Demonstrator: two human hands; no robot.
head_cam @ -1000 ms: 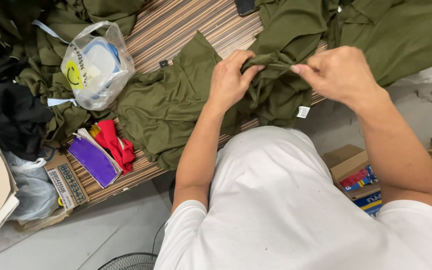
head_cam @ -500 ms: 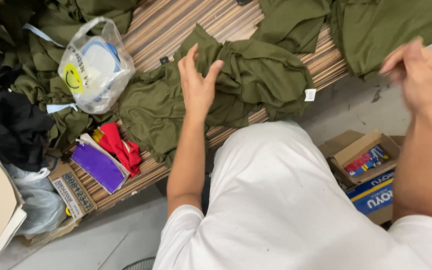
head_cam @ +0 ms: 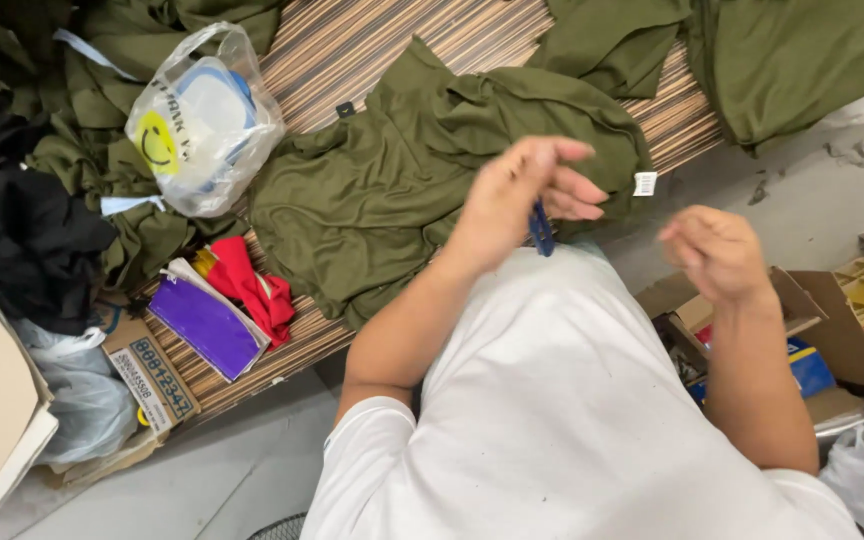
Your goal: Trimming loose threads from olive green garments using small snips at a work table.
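My left hand [head_cam: 517,195] is raised just above a crumpled olive-green garment [head_cam: 392,190] that lies on the striped wooden surface [head_cam: 372,45]. It holds a small blue tool [head_cam: 542,230], which pokes out below the palm. My right hand [head_cam: 717,250] hovers to the right, off the garment, over the grey floor and beside cardboard boxes. Its fingers are curled and blurred, and nothing shows in them. A small white tag [head_cam: 644,183] hangs at the garment's right edge.
More olive garments [head_cam: 802,60] lie at the upper right and upper left. A clear plastic bag with a yellow smiley [head_cam: 202,120] sits on the left, above a purple pouch [head_cam: 204,325] and red cloth [head_cam: 250,285]. Black cloth [head_cam: 22,235] is at far left, open cardboard boxes [head_cam: 812,330] at right.
Both hands gripped the olive garment a second ago. The right let go first and swung right. Now the left is lifted off it too, with the blue tool showing.
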